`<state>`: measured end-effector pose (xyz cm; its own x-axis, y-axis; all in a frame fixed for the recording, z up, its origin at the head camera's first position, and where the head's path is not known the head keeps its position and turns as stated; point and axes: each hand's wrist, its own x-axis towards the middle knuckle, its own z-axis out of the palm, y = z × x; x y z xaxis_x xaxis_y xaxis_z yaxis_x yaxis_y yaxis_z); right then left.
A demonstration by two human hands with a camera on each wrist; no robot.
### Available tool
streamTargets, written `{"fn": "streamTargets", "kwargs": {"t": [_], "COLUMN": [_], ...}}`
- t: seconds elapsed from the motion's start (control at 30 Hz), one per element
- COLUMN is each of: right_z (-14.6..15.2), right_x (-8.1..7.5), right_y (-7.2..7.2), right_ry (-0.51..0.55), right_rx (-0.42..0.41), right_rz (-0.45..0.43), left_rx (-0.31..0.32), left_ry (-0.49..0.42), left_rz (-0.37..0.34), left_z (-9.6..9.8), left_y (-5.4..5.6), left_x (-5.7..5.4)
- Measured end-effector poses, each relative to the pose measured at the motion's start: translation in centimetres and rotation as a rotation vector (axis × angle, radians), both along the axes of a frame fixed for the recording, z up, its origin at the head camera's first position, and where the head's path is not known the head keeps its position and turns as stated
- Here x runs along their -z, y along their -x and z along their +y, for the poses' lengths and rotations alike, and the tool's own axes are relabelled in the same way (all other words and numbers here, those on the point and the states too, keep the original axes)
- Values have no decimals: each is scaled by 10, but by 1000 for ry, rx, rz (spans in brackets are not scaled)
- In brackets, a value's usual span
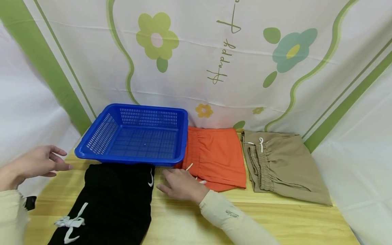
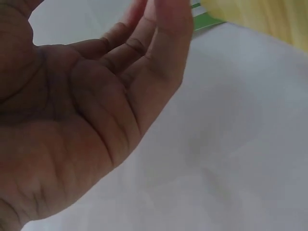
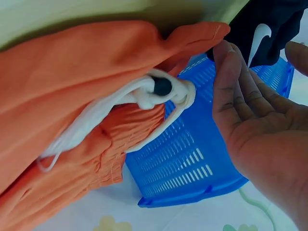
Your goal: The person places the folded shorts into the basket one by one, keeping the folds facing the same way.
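As black pants (image 1: 119, 200) lie between the left grip (image 1: 38, 162) and right grip (image 1: 182, 185), both loose-fingered and empty, the latter's sideways sweep could snag the adjacent orange shorts (image 1: 218, 153) by their cord (image 3: 86, 120).

A blue basket (image 1: 144, 143), black garment (image 1: 117, 200), orange garment (image 1: 218, 153) and khaki garment (image 1: 288, 163) contrast with a white, flower-printed backdrop (image 1: 193, 44).

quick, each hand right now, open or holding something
Left hand: open, holding nothing.
Right hand: open, holding nothing, close by the orange garment.
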<state>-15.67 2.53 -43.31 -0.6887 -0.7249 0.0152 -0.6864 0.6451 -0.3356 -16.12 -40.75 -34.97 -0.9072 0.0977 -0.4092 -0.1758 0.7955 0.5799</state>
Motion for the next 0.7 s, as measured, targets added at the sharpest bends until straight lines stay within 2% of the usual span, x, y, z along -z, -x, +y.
{"fn": "streamTargets", "kwargs": {"t": [0.17,0.3,0.47,0.7], "right_z": [-7,-14,-21,-29], "right_x": [2,4,8,12], "right_y": [1,1,2,4], "right_ry": [14,32,57,82], "right_rx": [15,39,69,116], "right_rz": [-6,-26,-85,-132], "left_rx": [-8,16,36,37], "left_ry": [-58,-107,-143,-175], "left_rz": [-123,-181,-223,-260], "left_z": [2,9,19,24], "left_y": [1,2,4,4], "left_x": [16,28,40,45]}}
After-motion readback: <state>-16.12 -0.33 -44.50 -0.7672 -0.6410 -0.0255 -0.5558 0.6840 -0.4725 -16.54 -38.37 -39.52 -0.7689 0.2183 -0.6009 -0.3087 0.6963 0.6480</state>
